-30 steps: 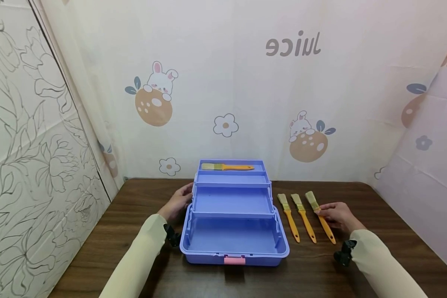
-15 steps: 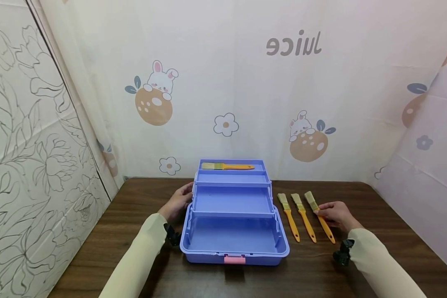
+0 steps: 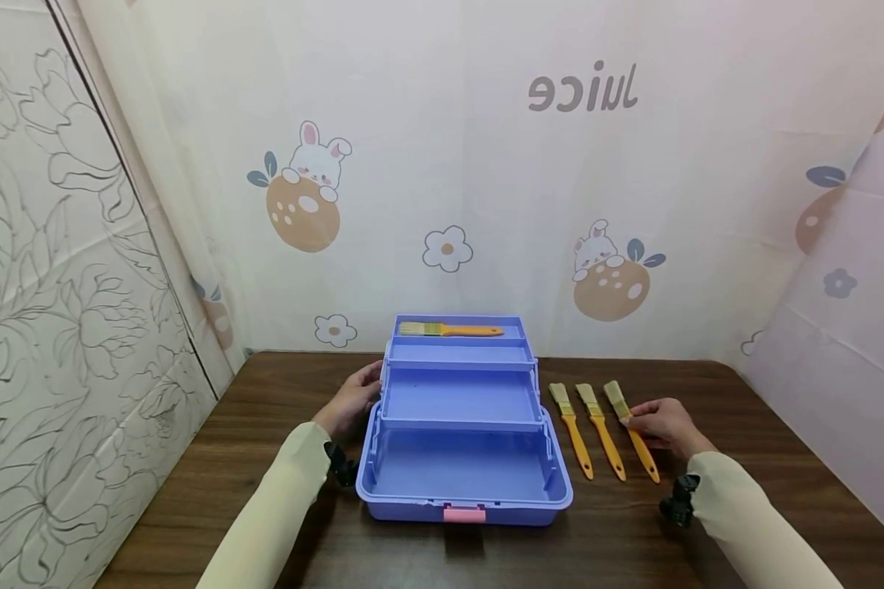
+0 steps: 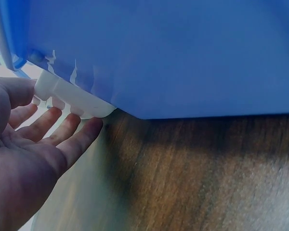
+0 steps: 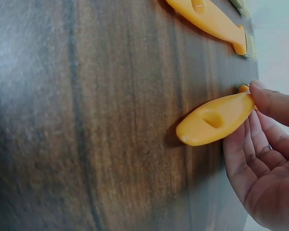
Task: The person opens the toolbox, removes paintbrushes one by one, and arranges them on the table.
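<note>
An open purple tiered toolbox (image 3: 462,511) stands mid-table, its blue wall (image 4: 159,57) filling the left wrist view. One orange-handled brush (image 3: 449,330) lies in its top tray. My left hand (image 3: 349,399) rests with straight fingers (image 4: 43,125) against the box's left side, at a white fitting (image 4: 72,98). Three more brushes lie right of the box. My right hand (image 3: 656,424) pinches the rightmost brush (image 3: 642,454) near its neck, thumb (image 5: 274,103) on the orange handle (image 5: 214,120), fingers behind it.
The other two brushes (image 3: 576,438) (image 3: 606,446) lie parallel between the box and my right hand; one handle (image 5: 207,17) shows in the right wrist view. Printed curtain walls close the brown table (image 3: 265,458) at the back and both sides.
The rightmost brush has shifted slightly under my right hand, its handle end swinging a little to the left. My left hand and the box have stayed put.
</note>
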### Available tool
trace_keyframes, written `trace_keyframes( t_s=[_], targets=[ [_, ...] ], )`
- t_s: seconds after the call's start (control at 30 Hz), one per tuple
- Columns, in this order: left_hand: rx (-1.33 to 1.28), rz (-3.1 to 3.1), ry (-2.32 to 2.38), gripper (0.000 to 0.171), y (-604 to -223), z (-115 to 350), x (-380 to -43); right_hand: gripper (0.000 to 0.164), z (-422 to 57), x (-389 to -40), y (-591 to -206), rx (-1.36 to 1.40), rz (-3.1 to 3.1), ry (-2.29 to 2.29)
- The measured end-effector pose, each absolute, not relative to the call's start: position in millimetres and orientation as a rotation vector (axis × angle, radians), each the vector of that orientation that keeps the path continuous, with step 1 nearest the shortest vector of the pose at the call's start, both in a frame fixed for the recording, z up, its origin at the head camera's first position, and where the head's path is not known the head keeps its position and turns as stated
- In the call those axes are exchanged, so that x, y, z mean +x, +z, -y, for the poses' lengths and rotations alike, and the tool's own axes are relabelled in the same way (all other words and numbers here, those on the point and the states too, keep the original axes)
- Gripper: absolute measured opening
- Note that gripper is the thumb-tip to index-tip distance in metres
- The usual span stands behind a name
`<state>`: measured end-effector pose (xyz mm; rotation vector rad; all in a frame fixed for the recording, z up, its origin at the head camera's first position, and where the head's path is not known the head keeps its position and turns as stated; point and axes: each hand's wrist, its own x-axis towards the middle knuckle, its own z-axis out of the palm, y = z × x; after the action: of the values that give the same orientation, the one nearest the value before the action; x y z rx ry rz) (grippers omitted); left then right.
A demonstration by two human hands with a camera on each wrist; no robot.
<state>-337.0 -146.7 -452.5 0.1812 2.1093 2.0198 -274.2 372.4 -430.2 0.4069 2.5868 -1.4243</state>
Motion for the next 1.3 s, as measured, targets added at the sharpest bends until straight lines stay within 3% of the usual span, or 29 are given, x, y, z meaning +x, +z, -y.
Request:
trace_keyframes(
  t_s=[1.3],
  targets=[
    [0.086, -2.064, 2.035, 0.051, -450.6, 145.3, -338.8, 0.027, -376.9, -278.8, -432.8, 0.476, -2.603, -1.348]
  ],
)
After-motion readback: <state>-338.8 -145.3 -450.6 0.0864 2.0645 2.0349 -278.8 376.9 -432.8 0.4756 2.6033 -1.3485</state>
